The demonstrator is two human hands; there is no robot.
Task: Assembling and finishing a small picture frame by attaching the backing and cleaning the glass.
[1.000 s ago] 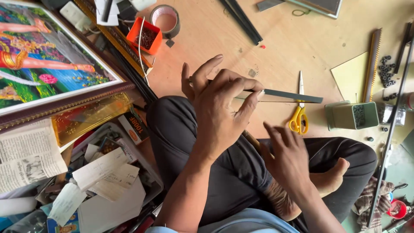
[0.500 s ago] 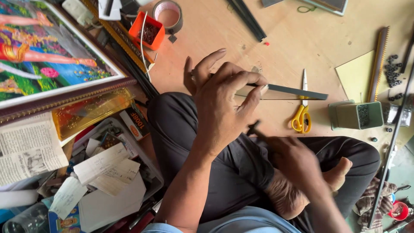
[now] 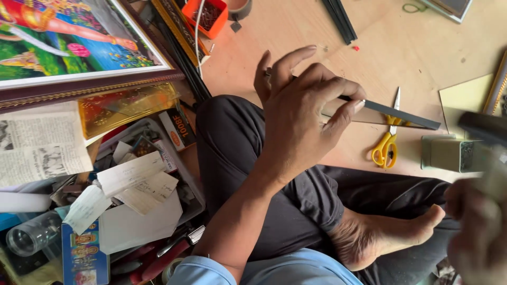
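My left hand (image 3: 301, 113) is raised over my left knee, its fingertips pinching one end of a long dark flat strip (image 3: 402, 115). The strip runs right, low over the wooden floor (image 3: 401, 47), above the yellow scissors (image 3: 387, 141). My right hand (image 3: 475, 232) is a blur at the lower right edge, above my bare foot (image 3: 380, 235). It seems closed on a pale handle with a dark blurred head (image 3: 483, 126), like a hammer, in front of a green tin box (image 3: 449, 154).
A large framed colourful picture (image 3: 68, 47) lies at the upper left. Below it is a tray of paper slips and tools (image 3: 137, 184), with a glass jar (image 3: 31, 235) beside it. An orange box of nails (image 3: 207, 16) and dark strips (image 3: 340, 21) lie farther out.
My right hand has left my knee beside the strip and swung right and down, now blurred with a dark-headed tool. My left hand keeps its hold on the strip.
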